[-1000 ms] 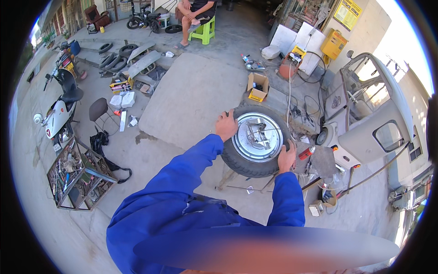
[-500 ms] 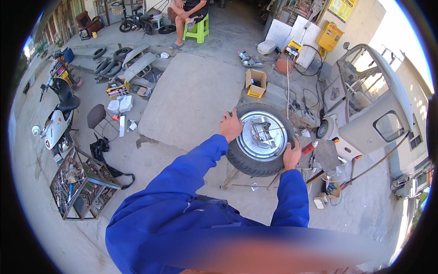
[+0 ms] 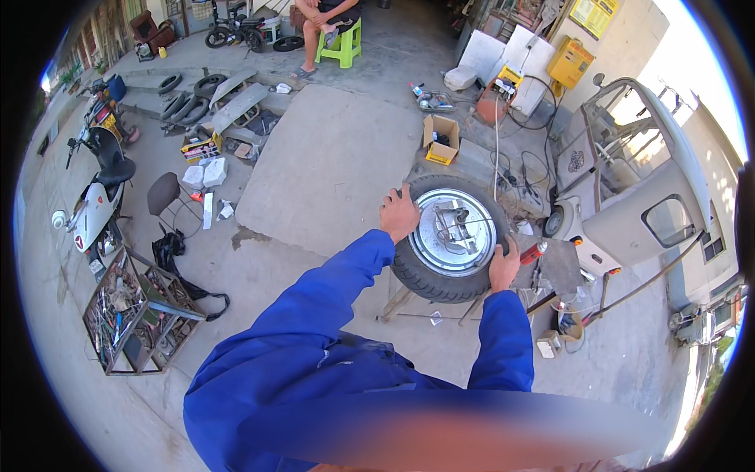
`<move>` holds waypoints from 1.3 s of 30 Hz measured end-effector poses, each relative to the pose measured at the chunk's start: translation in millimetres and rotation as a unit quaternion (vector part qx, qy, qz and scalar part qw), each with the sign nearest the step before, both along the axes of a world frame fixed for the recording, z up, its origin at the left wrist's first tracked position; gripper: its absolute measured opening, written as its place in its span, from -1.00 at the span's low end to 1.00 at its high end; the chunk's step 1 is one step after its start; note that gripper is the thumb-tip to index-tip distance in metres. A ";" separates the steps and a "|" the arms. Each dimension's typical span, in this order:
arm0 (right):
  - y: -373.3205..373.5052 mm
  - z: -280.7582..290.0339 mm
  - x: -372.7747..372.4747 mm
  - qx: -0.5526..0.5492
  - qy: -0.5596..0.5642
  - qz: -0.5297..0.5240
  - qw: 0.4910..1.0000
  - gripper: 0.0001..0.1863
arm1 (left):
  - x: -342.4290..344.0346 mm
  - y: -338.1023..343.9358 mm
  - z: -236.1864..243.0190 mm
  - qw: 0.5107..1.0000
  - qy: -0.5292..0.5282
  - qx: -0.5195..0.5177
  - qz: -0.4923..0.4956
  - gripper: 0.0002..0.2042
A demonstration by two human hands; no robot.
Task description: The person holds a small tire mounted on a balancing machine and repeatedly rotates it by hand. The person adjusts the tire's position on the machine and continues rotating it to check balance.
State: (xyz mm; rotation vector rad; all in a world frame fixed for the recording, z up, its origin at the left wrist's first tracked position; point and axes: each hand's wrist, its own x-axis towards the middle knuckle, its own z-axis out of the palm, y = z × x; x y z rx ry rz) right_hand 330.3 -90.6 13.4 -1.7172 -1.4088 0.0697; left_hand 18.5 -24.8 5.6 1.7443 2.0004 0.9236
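Note:
My left hand [image 3: 399, 212] grips the upper left edge of a black tyre [image 3: 434, 283] on a silver wheel rim [image 3: 427, 250], with metal hub hardware [image 3: 452, 224] in its middle. My right hand [image 3: 503, 264] holds the tyre's right edge. The wheel lies on a low stand [image 3: 393, 308], mostly hidden beneath it. Just right of my right hand stands a red spray can [image 3: 533, 253] by a dark flat surface [image 3: 560, 267].
A metal tool rack [image 3: 141, 315] is at lower left, below a scooter [image 3: 104, 193]. An open carton [image 3: 440, 141], a compressor [image 3: 491, 106] and hoses lie beyond the wheel. A white three-wheeler [image 3: 621, 236] stands right. A person [image 3: 310, 47] sits on a green stool [image 3: 346, 49].
The wheel and both my hands have shifted slightly to the right since a second ago. The surroundings sit a little higher in the view.

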 end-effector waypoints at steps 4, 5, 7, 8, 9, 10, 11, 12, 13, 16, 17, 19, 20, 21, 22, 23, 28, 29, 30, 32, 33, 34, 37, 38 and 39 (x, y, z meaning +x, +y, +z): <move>0.9 -2.7 0.9 0.003 -0.005 -0.002 1.000 -0.57 | 1.6 1.6 -2.8 1.000 0.000 0.004 0.005 -0.40; 1.2 -2.4 2.0 0.003 -0.005 -0.002 1.000 -0.57 | 2.3 2.2 -3.6 1.000 0.000 0.005 0.007 -0.40; 0.8 -2.5 1.5 0.003 0.000 -0.001 1.000 -0.57 | 2.0 2.6 -4.9 1.000 0.003 0.009 0.009 -0.40; 1.1 -2.2 1.3 0.002 0.006 0.001 1.000 -0.57 | 1.9 2.9 -5.4 1.000 0.005 0.011 0.010 -0.40; 1.3 -1.3 1.1 0.001 0.013 0.003 1.000 -0.57 | 1.8 2.7 -5.5 1.000 0.007 0.013 0.010 -0.40; 1.2 -0.5 0.8 0.000 0.019 0.005 1.000 -0.57 | 1.7 2.6 -5.4 1.000 0.009 0.014 0.011 -0.40; 0.7 0.1 0.4 0.000 0.017 0.005 1.000 -0.57 | 1.7 2.4 -5.4 1.000 0.011 0.016 0.011 -0.39; 0.4 0.2 0.5 0.001 0.015 0.005 1.000 -0.57 | 1.8 2.2 -5.4 1.000 0.011 0.018 0.011 -0.39; 0.0 0.4 0.6 0.001 0.013 0.005 1.000 -0.57 | 2.0 2.0 -5.5 1.000 0.012 0.021 0.010 -0.39; -0.7 1.6 -0.1 -0.004 0.016 0.003 1.000 -0.57 | 1.6 1.3 -5.1 1.000 0.013 0.021 0.008 -0.39; -0.9 2.3 -0.3 -0.005 0.015 0.003 1.000 -0.57 | 1.4 1.3 -4.8 1.000 0.013 0.020 0.007 -0.39; -0.8 2.8 -0.9 -0.006 0.015 0.004 1.000 -0.57 | 0.9 1.7 -5.3 1.000 0.013 0.019 0.007 -0.39; -0.8 3.0 -1.2 -0.006 0.015 0.004 1.000 -0.57 | 0.6 1.9 -5.6 1.000 0.013 0.019 0.008 -0.39; -1.3 3.0 -1.2 -0.007 0.014 0.003 1.000 -0.57 | 0.8 1.6 -5.0 1.000 0.012 0.018 0.007 -0.39; -1.7 3.1 -1.2 -0.007 0.014 0.002 1.000 -0.57 | 0.9 1.2 -4.3 1.000 0.011 0.016 0.006 -0.39; -2.0 3.3 -0.9 -0.006 0.012 0.003 1.000 -0.57 | 1.0 0.7 -3.7 1.000 0.010 0.015 0.006 -0.39; -0.6 2.7 -1.6 -0.009 0.009 0.003 1.000 -0.57 | 1.1 0.4 -6.0 0.999 0.003 0.036 0.008 -0.39; -0.6 1.5 -0.9 -0.007 0.006 0.005 1.000 -0.57 | 0.9 0.1 -5.1 0.999 0.000 0.033 0.007 -0.38; 0.5 0.3 1.0 -0.004 0.003 0.006 1.000 -0.57 | 1.1 0.2 -3.9 1.000 -0.001 0.028 0.005 -0.38; 1.6 -3.0 3.9 -0.003 0.002 0.006 1.000 -0.57 | 1.6 0.0 -1.4 1.000 -0.005 0.019 0.001 -0.38; 1.7 -2.8 3.3 -0.004 0.003 0.005 1.000 -0.58 | 1.3 0.1 -1.6 1.000 -0.003 0.020 0.003 -0.38; 1.8 -2.5 2.8 -0.005 0.004 0.003 1.000 -0.58 | 1.1 0.1 -1.9 1.000 -0.002 0.020 0.004 -0.38; 1.5 -0.6 1.0 -0.009 0.008 0.004 1.000 -0.57 | 0.4 -0.2 -2.6 1.000 -0.003 0.025 0.006 -0.39; 1.7 0.3 0.3 -0.008 0.009 0.006 1.000 -0.57 | -0.1 -0.3 -2.9 1.000 -0.004 0.028 0.006 -0.39; 1.2 0.6 0.9 -0.008 0.010 0.008 1.000 -0.57 | 0.0 -0.9 -2.7 1.000 -0.005 0.030 0.005 -0.39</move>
